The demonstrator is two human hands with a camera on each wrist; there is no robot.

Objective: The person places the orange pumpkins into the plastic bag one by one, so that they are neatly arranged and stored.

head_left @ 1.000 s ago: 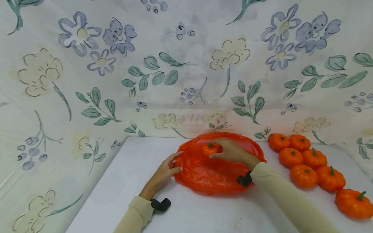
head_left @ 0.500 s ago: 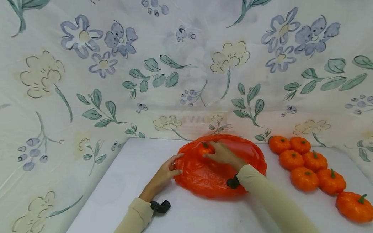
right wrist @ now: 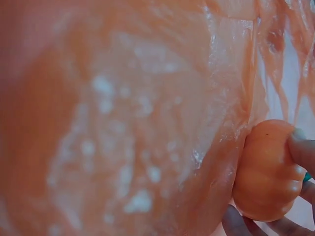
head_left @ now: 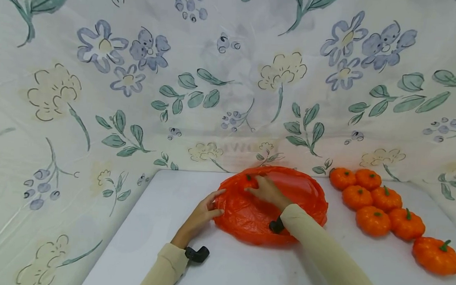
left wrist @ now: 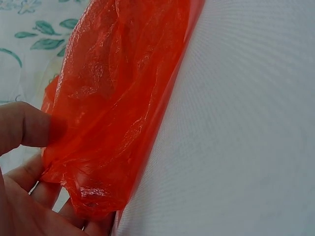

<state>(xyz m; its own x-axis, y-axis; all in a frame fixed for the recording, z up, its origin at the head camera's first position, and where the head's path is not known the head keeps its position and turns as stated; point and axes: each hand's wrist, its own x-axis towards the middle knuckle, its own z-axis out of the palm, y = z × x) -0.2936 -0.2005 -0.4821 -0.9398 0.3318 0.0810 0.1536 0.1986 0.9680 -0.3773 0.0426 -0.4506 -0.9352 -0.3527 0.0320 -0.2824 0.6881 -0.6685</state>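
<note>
A red plastic bag (head_left: 246,220) lies spread open on the white table. At its left rim, my left hand (head_left: 202,213) holds the thin film; in the left wrist view the bag (left wrist: 123,113) runs between the thumb and the fingers. My right hand (head_left: 266,192) reaches into the bag's left rear part and grips a small orange toy pumpkin (head_left: 250,183). Close up in the right wrist view, thumb and fingertips clasp the pumpkin (right wrist: 268,172) right beside the crinkled film. Part of its green stem shows between the fingers.
Several more orange pumpkins (head_left: 374,221) stand in a cluster on the table's right side, with one pumpkin (head_left: 436,255) nearest the front right. A floral sheet (head_left: 215,94) hangs behind the white table (head_left: 243,270).
My right hand has carried the pumpkin a short way left within the bag, toward its left rear side. The left hand keeps its place on the rim.
</note>
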